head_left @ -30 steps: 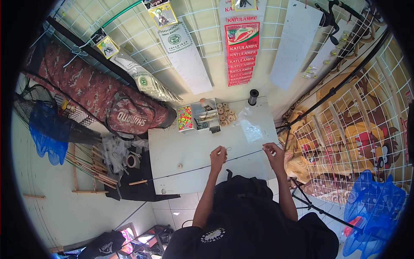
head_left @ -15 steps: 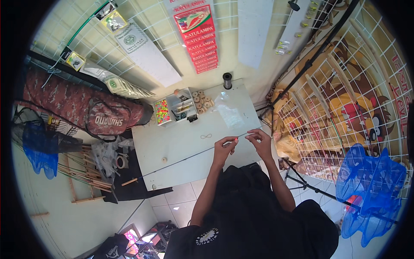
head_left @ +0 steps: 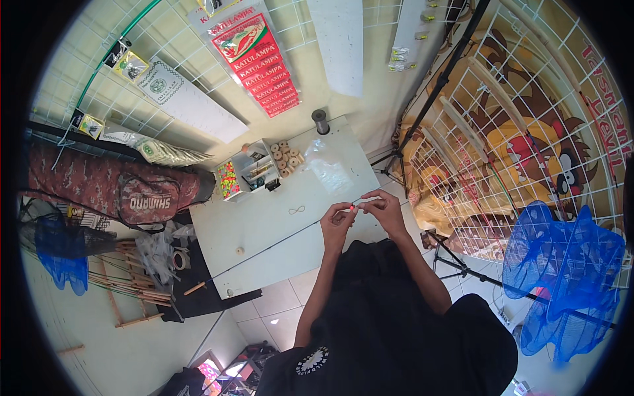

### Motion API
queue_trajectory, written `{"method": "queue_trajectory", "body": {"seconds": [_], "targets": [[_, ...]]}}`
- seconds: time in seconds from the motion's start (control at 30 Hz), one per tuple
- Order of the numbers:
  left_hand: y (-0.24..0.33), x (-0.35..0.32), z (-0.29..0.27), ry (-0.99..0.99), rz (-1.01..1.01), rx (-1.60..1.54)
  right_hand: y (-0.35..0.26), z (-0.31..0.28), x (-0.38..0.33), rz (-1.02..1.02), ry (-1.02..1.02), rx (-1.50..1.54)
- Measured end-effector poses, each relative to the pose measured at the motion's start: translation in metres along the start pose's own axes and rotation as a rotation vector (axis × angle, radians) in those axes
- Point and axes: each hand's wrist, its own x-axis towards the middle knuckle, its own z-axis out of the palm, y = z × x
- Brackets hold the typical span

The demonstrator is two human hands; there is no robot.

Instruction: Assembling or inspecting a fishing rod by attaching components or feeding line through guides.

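Over the white table (head_left: 264, 214), your left hand (head_left: 337, 222) pinches a red piece (head_left: 352, 207) fingertip-tight, right hand (head_left: 387, 210) curled close beside it, hold unclear.

The left hand (head_left: 337, 221) and right hand (head_left: 384, 210) meet at a small red piece (head_left: 352, 207) above the white table (head_left: 264, 218).

Across the white rectangular tabletop (head_left: 271, 228), open room stretches from left to centre, between the thin dark rod (head_left: 264, 251) slanting along the near side and a far row: white compartment box (head_left: 247, 190), round wooden rings (head_left: 287, 160), clear plastic bag (head_left: 328, 168). A thin twisted loop (head_left: 296, 210) lies within; the left hand (head_left: 337, 222) blocks the right end.
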Motion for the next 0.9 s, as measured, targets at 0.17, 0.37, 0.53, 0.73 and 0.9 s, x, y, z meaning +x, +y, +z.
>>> {"method": "queue_trajectory", "body": {"seconds": [0.17,0.37,0.53,0.73,0.9], "targets": [[-0.003,0.006,0.009,0.006,0.119,0.042,-0.001,-0.006,0.008,0.033,-0.036,0.111],[-0.001,0.016,0.021,0.05,0.33,0.146,-0.004,-0.012,0.016,0.095,-0.058,0.208],[-0.002,0.028,0.021,0.026,0.376,0.22,-0.001,-0.014,0.021,0.107,-0.097,0.311],[-0.009,0.037,0.021,0.053,0.443,0.288,0.003,-0.017,0.029,0.152,-0.117,0.3],[-0.013,0.036,0.013,0.031,0.414,0.414,0.003,-0.016,0.03,0.157,-0.122,0.271]]}}
